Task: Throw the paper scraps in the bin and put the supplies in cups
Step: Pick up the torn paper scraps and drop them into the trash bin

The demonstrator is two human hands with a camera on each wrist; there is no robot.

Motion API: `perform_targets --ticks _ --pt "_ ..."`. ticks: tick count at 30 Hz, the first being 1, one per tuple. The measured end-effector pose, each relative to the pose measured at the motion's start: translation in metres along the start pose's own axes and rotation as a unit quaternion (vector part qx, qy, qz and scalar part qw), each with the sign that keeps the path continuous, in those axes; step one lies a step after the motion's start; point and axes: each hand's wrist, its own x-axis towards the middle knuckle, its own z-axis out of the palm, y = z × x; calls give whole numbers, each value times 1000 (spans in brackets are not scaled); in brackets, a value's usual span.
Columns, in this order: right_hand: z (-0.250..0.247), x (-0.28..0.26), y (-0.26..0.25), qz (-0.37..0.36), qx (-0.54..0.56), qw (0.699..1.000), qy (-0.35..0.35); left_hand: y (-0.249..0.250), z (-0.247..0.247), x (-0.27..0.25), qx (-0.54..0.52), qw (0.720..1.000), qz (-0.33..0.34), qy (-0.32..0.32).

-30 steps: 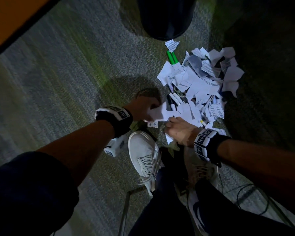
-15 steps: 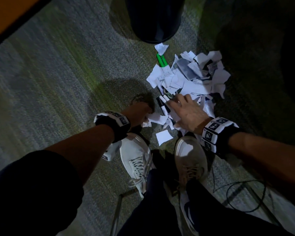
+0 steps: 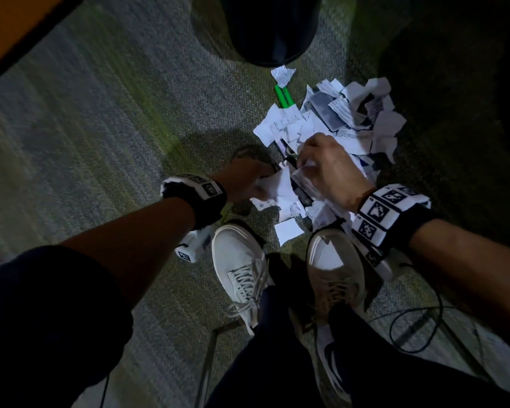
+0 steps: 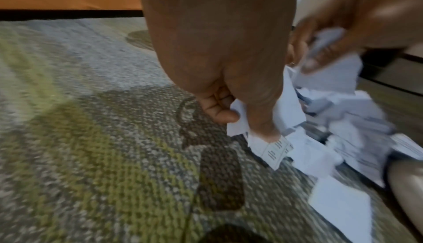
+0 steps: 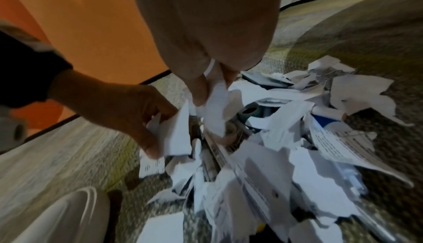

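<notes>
A heap of torn white paper scraps [image 3: 351, 125] lies on the carpet in front of my shoes, with pens and markers [image 5: 201, 149] half buried in it. Two green markers [image 3: 282, 97] stick out at the heap's far edge. The dark bin [image 3: 270, 28] stands just beyond. My left hand [image 3: 249, 179] grips a bunch of scraps [image 4: 263, 118] at the heap's near-left edge. My right hand [image 3: 324, 169] pinches scraps [image 5: 215, 102] just above the heap, close beside the left hand. No cups are in view.
My two light shoes [image 3: 242, 269] stand right behind the heap, one loose scrap [image 3: 287, 231] between them. A black cable [image 3: 415, 328] loops on the carpet at the right. An orange wall with a black baseboard [image 3: 12, 30] runs along the far left.
My right hand, flat on the heap half a second ago, has curled and lifted with scraps pinched in it. The left hand still holds its scraps. The view has shifted slightly.
</notes>
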Motion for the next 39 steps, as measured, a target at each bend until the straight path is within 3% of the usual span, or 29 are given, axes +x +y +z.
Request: perform_targets --ticks 5,8,12,15,18,21,24,26,30,33,39 --pt "-11 -1 3 98 97 990 -33 12 18 4 3 999 -11 -31" --pt "-22 0 11 159 217 963 4 15 27 9 16 999 -35 -17" --pt "-40 8 33 224 207 951 53 6 31 13 5 999 -39 -19" --pt "-50 21 45 242 218 942 80 5 20 14 -70 997 -33 26" --pt "-47 43 51 247 217 943 61 3 -8 20 -191 970 -80 130" --pt "-42 68 53 200 211 957 2 -5 -35 37 -241 943 -128 188" --pt "-42 90 48 64 -6 991 -114 -8 -48 54 -309 910 -152 231" --pt "-44 103 39 11 -123 977 -174 -8 -49 62 -294 909 -148 256" --pt "-45 117 29 -24 -227 936 -269 -12 -43 76 -229 926 -165 249" --pt "-43 116 28 -24 -224 936 -272 -13 -35 80 -234 928 -171 234" --pt "-28 104 39 20 -142 974 -173 -17 -29 84 -246 932 -161 210"
